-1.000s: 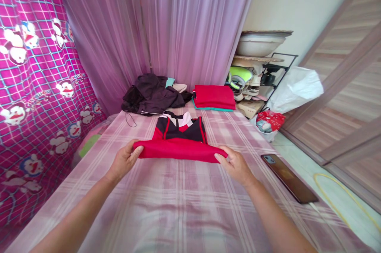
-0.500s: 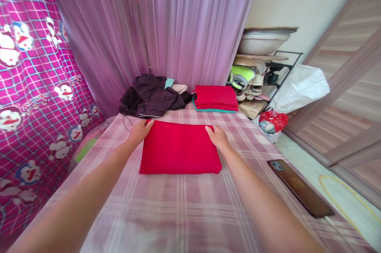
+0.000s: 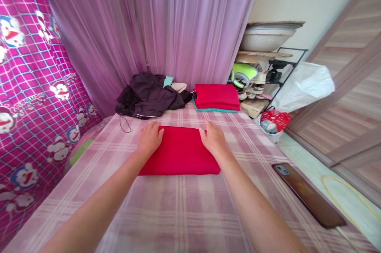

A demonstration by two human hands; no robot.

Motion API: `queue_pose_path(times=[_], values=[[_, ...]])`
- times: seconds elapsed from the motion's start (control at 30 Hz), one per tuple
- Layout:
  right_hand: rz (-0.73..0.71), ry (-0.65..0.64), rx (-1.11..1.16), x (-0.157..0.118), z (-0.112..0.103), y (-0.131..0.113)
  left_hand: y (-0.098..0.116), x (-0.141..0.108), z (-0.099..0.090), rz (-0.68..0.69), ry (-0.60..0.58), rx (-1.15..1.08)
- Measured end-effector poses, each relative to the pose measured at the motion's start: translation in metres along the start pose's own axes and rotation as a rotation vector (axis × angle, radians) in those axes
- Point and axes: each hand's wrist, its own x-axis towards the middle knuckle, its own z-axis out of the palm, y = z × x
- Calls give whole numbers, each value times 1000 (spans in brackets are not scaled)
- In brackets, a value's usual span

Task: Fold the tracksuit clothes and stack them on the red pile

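Observation:
A folded red garment (image 3: 181,153) lies flat on the plaid bed cover (image 3: 178,213) in front of me. My left hand (image 3: 149,138) rests at its far left corner, the fingers stretched forward and the thumb apart on the red cloth. On the far right corner lies my right hand (image 3: 213,138), fingers extended and thumb apart. Both palms face down, so the undersides are hidden. Neither hand visibly pinches the cloth.
Behind it sit a heap of dark clothes (image 3: 151,96) and a folded red stack (image 3: 217,97) with a teal layer underneath. A phone (image 3: 308,195) with a cable lies near the right edge. Beyond are a shoe rack (image 3: 290,64) and a white plastic bag (image 3: 311,86).
Both hands let go of the garment's far corners and now lie on it with fingers stretched out, slightly closer together. The garment's far edge sits a little nearer to me.

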Motion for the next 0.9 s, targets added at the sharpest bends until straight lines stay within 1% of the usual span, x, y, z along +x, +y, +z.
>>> queue_pose_path(times=[0.03,0.07,0.1,0.17,0.23,0.3,0.43,0.53,0.6,0.73,0.9], values=[[-93,-14,20,-5,3,-14,11,-5,3,64,-24,20],[-164,-58,25,-11,8,-28,22,-10,7,83,-59,40],[-180,-107,5,-17,15,-39,31,-13,13,79,-96,52],[-131,-194,-55,-25,29,-54,41,-17,23,44,-160,52],[-64,-233,-92,-30,39,-54,43,-17,30,23,-190,35],[-43,-228,-92,-30,44,-45,39,-17,34,25,-189,25],[-60,-178,-51,-30,41,-10,32,-17,34,20,-173,16],[-16,-154,-25,-36,38,17,28,-16,37,-15,-157,4],[19,-158,-13,-40,37,30,24,-14,41,-47,-127,-14],[53,-171,-8,-46,38,42,17,-10,51,-111,-89,-50],[36,-94,32,-46,43,45,18,-11,50,-131,-50,-15]])
